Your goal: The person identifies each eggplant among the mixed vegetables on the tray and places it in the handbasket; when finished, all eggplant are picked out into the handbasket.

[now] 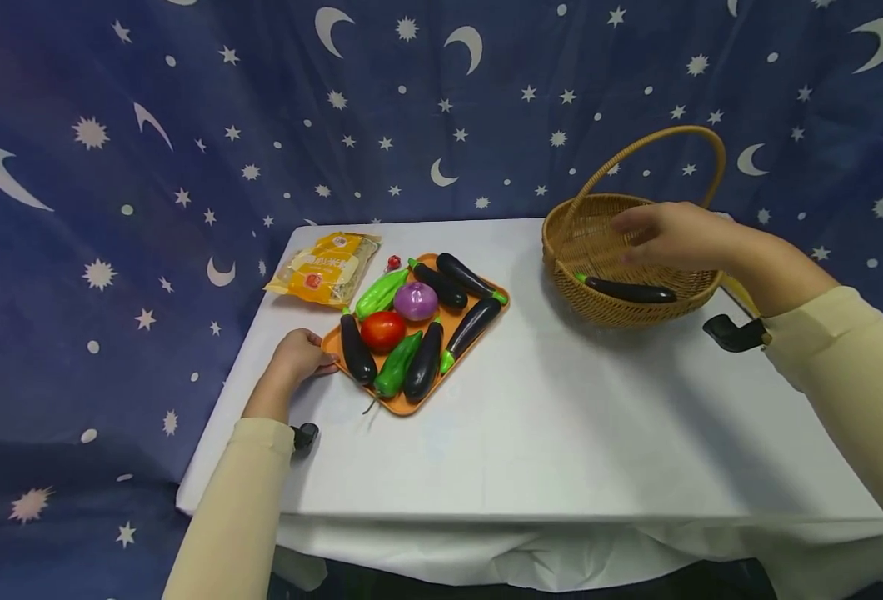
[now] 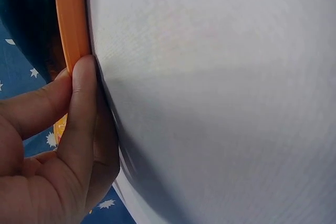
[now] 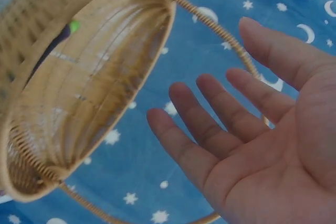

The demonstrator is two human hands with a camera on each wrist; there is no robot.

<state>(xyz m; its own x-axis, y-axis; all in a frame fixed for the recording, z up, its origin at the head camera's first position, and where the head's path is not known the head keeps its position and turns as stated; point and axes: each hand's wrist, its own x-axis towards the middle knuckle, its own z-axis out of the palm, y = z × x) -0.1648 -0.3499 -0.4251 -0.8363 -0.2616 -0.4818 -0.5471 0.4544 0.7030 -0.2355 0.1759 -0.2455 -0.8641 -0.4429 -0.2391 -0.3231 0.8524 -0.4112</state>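
At the left my left hand (image 1: 297, 357) pinches the rim of an orange tray (image 2: 74, 22) between thumb and fingers. The tray bears several dark eggplants (image 1: 424, 362), a green pepper (image 1: 396, 367), a lighter green pepper (image 1: 381, 293), a red tomato (image 1: 383, 332) and a purple onion (image 1: 415, 301). On the right, my right hand (image 1: 677, 237) is over the wicker basket (image 1: 599, 312), its fingers spread and holding nothing in the right wrist view. One eggplant (image 1: 629, 289) with a green stem end lies inside the basket.
A yellow food packet (image 1: 325, 268) lies at the back left of the white table (image 1: 531, 433), near a small red item (image 1: 393, 262) behind the tray. The basket's tall arched handle (image 1: 655, 133) rises before a blue star-and-moon curtain (image 1: 411, 108).
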